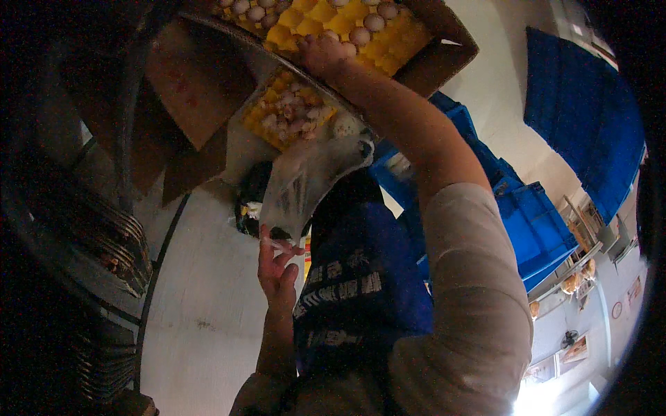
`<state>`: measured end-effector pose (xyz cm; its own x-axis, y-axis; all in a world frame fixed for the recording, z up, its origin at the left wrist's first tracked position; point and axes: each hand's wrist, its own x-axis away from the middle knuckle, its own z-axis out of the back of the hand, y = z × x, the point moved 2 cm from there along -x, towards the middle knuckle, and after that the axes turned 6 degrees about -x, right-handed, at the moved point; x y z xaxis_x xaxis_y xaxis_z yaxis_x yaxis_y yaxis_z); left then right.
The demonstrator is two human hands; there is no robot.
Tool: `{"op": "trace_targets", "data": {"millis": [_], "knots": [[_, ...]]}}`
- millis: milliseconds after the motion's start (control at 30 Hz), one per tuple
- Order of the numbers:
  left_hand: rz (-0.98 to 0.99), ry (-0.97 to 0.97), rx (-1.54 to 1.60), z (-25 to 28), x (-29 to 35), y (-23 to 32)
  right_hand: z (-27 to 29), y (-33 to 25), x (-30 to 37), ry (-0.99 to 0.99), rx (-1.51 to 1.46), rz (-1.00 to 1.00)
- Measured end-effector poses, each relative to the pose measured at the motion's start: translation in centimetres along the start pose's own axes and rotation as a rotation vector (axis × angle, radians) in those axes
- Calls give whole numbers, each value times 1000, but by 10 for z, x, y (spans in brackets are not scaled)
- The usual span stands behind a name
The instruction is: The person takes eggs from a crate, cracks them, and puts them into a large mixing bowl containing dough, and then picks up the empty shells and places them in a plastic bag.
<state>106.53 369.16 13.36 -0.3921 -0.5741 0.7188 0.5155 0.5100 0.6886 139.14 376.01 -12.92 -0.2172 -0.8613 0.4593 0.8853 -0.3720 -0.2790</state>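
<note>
Up at the top, my right hand (325,55) reaches over a yellow egg tray (305,19) in a cardboard box. Its fingers are curled down among the eggs, and what they hold is hidden. One egg (359,36) sits just right of the hand; several more stand in the cups, with other cups bare. Lower down, my left hand (277,270) pinches the end of a thin clear plastic bag (295,177), index finger stretched up along it. The bag spreads upward, beside a second yellow tray (258,123) heaped with eggs. I cannot make out anything inside the bag.
Blue plastic crates (531,229) stand to the right, under a hanging blue sheet (579,111). Open cardboard flaps (198,83) lie at the upper left. Stacked, ridged dark items (111,243) line the left side. A dark bag (253,201) rests on the pale floor (201,298).
</note>
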Motion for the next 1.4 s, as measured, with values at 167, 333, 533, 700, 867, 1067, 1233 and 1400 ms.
{"op": "trace_targets", "data": {"millis": [167, 333, 533, 700, 867, 1067, 1233, 1400], "knots": [[20, -26, -12, -13, -5, 7, -29, 49, -2, 13, -223, 150], [-1, -4, 0, -20, -10, 12, 5, 63, 55, 286, -955, -337], [10, -16, -34, -17, -16, 16, -2, 68, 29, -102, -544, -436], [0, -21, 21, -19, -14, 18, -17, 46, 24, -139, 61, -225], [-15, 12, 91, -21, -15, 21, -20, 51, 36, 9, 106, -1], [-52, 26, 101, -14, -22, 23, -78, 85, 25, 123, 293, 129], [-56, 46, -13, -8, -25, 22, -42, 73, 38, 94, 239, 36], [-46, 79, -74, -11, -28, 33, 25, 72, 70, 129, -267, -262]]}}
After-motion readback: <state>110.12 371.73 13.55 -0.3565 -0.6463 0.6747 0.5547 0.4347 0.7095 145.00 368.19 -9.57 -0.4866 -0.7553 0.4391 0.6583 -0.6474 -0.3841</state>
